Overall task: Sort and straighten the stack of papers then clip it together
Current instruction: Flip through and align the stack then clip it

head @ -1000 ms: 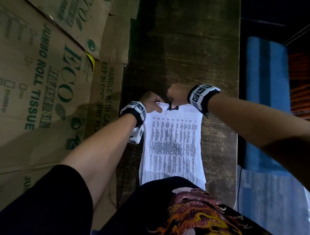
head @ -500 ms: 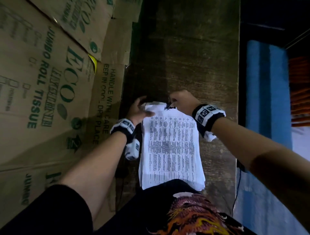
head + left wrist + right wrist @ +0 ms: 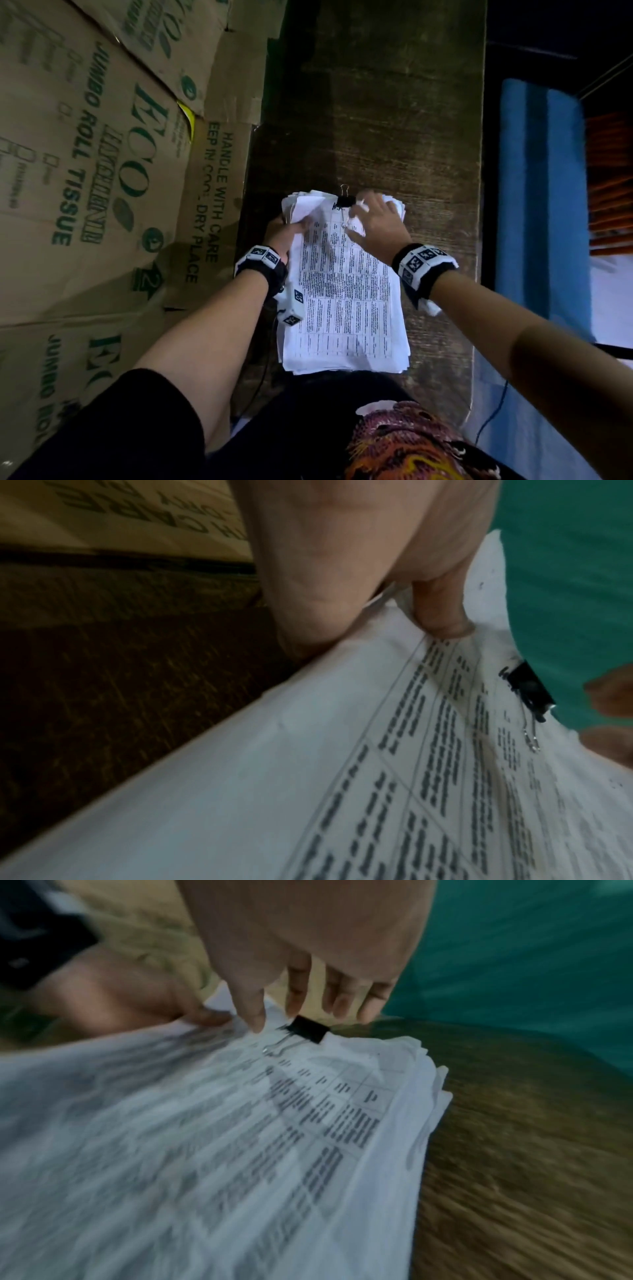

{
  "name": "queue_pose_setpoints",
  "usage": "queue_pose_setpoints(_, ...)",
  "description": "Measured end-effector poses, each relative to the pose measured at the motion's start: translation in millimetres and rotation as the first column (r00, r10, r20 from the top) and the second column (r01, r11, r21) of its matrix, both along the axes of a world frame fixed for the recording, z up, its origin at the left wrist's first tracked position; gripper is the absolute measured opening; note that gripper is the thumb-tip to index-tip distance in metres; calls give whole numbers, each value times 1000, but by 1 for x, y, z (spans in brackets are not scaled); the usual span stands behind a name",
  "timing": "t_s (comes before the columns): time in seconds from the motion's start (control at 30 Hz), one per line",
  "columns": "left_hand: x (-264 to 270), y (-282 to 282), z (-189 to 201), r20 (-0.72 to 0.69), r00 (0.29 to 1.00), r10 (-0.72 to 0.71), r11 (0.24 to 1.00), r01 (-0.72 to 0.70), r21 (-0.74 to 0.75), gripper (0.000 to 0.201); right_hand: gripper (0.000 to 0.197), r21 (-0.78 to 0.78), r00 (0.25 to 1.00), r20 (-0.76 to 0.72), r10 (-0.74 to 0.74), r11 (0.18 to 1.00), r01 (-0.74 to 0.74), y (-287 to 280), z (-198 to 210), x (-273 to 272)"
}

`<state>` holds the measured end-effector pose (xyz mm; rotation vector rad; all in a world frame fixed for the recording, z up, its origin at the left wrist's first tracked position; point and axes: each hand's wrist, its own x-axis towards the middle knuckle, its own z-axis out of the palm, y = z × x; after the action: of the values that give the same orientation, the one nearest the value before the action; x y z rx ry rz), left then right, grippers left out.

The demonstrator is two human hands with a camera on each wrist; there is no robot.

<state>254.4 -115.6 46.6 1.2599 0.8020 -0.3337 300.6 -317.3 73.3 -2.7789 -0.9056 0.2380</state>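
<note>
Altogether one paper stack point(image 3: 346, 301), one binder clip point(image 3: 345, 201), two hands.

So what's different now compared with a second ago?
The right hand has let go of the binder clip and opened, fingers spread just above it. The clip now sits alone on the far edge of the paper stack. The left hand slid back to pinch the stack's far left corner. The stack remains on the wooden table.

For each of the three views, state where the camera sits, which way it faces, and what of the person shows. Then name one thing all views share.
Head: looks down on papers, both forearms, left hand, right hand.
Left wrist: along thumb, pinching paper edge.
Right wrist: along spread fingers above the clip.
Shared: clip, papers, table.
</note>
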Motion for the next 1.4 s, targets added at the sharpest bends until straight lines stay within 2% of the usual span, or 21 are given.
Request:
queue_pose_setpoints(0.03,0,0,2,3,1000,-7,1000,7,-9,25,50,0,996,-48,-75,997,75,3,3,6)
queue_pose_setpoints(0.1,0,-1,5,-16,1000,-21,999,21,-36,27,79,-61,982,-154,-107,993,98,9,9,20)
queue_pose_setpoints(0.2,-2,1,14,-28,998,-51,995,48,-90,47,96,-122,938,-334,-90,991,52,21,19,42)
queue_pose_setpoints(0.3,-2,2,23,-23,999,-48,990,44,-137,43,79,-112,847,-527,-76,993,19,30,35,60)
queue_pose_setpoints(0.4,-1,3,26,38,999,-26,992,30,-126,43,38,-159,817,-576,-20,983,-88,35,49,72)
queue_pose_setpoints(0.47,-5,5,29,75,995,-63,984,75,-164,46,21,-142,804,-594,-18,986,-82,36,57,76)
queue_pose_setpoints(0.53,-13,8,31,56,984,-169,970,176,-166,58,18,-84,799,-601,-23,996,-35,33,60,79)
queue_pose_setpoints(0.63,-36,9,16,-118,936,-332,941,338,30,82,24,-11,829,-557,-55,998,59,28,65,84)
queue_pose_setpoints(0.67,-43,8,9,-178,932,-315,938,335,94,86,27,20,840,-539,-61,996,85,23,64,85)
queue_pose_setpoints(0.73,-50,6,-2,-213,946,-244,961,265,76,99,33,70,875,-471,-114,984,165,8,56,88)
queue_pose_setpoints(0.8,-49,3,-7,-204,960,-190,979,200,33,104,48,74,882,-361,-302,934,350,-17,39,86)
queue_pose_setpoints(0.83,-48,2,-6,-201,965,-167,983,177,36,102,56,75,828,-354,-436,869,490,-33,24,81)
queue_pose_setpoints(0.9,-44,2,-5,-176,973,-147,987,156,40,90,71,97,640,-488,-593,692,715,-62,0,63)
queue_pose_setpoints(0.97,-36,2,-5,-156,978,-135,989,142,34,88,72,75,517,-656,-550,634,770,-86,-30,39)
queue_pose_setpoints(1.07,-16,-2,-9,-126,983,-130,991,130,-13,115,51,82,473,-763,-440,661,746,-97,-35,4)
queue_pose_setpoints(1.17,13,-14,-2,-56,985,-165,984,160,-75,84,60,-6,235,-905,-355,563,826,-103,-14,2)
queue_pose_setpoints(1.2,24,-20,3,-56,982,-183,979,177,-99,74,63,14,193,-939,-284,531,848,-108,-11,4)
queue_pose_setpoints(1.23,35,-28,8,-56,976,-210,973,203,-111,69,57,43,197,-948,-251,511,858,-110,-6,11)
queue_pose_setpoints(1.27,48,-35,10,-54,971,-233,968,226,-112,76,47,116,236,-951,-201,473,873,-112,-4,19)
queue_pose_setpoints(1.33,74,-51,14,-19,964,-264,963,262,-69,99,37,168,293,-913,-286,390,905,-114,-1,36)
queue_pose_setpoints(1.4,98,-67,15,8,952,-307,951,307,26,90,39,173,321,-850,-417,355,919,-119,-8,54)
